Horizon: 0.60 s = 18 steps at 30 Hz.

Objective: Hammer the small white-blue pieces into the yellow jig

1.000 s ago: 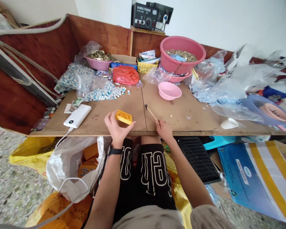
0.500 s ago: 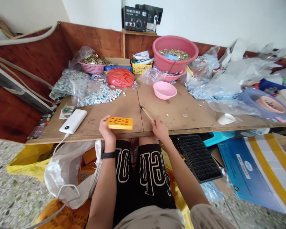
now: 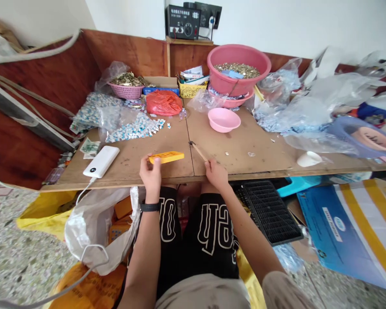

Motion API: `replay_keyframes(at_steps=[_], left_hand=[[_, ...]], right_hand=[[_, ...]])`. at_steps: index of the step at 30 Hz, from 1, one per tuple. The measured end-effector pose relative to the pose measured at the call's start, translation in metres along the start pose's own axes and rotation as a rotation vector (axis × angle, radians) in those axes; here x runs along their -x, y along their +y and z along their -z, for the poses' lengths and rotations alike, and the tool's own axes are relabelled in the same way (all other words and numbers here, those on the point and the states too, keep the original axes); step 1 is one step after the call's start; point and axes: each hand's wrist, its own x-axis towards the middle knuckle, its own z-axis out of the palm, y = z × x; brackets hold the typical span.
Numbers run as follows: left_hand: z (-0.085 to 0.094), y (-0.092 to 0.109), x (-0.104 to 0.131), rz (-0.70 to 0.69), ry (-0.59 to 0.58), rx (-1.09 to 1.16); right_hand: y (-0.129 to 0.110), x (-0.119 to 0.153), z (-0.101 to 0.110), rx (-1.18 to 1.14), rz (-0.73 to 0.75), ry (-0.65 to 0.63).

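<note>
My left hand [image 3: 150, 175] is closed on one end of a flat yellow plastic block [image 3: 170, 157] with rows of dark slots in its face. It holds the block tilted, above the front of the table. My right hand [image 3: 216, 175] grips the near end of a thin wooden-handled tool [image 3: 197, 151]. The tool's small dark head points away to the left, low over the tabletop seam; its exact kind is too small to make out. Beyond it stands a pink bowl [image 3: 224, 119]. A heap of small white-and-blue pieces [image 3: 137, 129] lies at the left.
A white power bank [image 3: 101, 162] with a cable rests at the left front. At the back are a red bag [image 3: 164, 103], a yellow basket [image 3: 192, 89] and a large pink basin [image 3: 239, 56] of metal parts. Plastic bags and a white cup [image 3: 309, 159] occupy the right.
My left hand has turned the yellow block, so its face is now seen at a flatter angle, with the thumb on its near side. My right hand keeps the tool nearly still. The view shifted slightly.
</note>
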Motion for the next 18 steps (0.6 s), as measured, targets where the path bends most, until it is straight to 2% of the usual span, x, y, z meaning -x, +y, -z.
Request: replay_keyframes(at_steps=[3, 5, 8, 10, 13, 18], left_hand=[[-0.001, 0.003, 0.007, -0.129, -0.137, -0.526], [-0.002, 0.005, 0.010, -0.142, -0.222, -0.703], [-0.004, 0.005, 0.012, -0.152, -0.260, -0.759], [-0.004, 0.005, 0.011, -0.157, -0.253, -0.754], [-0.004, 0.003, 0.011, -0.160, -0.241, -0.749], [-0.003, 0.003, 0.011, -0.168, -0.248, -0.739]], right_hand=[[0.005, 0.011, 0.007, -0.061, 0.114, -0.001], [0.006, 0.026, 0.008, -0.147, 0.223, 0.034], [0.002, 0.049, 0.004, -0.240, 0.274, 0.118], [-0.005, 0.057, 0.000, -0.185, 0.236, 0.096], [-0.013, 0.058, -0.001, -0.059, 0.227, -0.018], [-0.010, 0.058, -0.005, -0.043, 0.204, 0.036]])
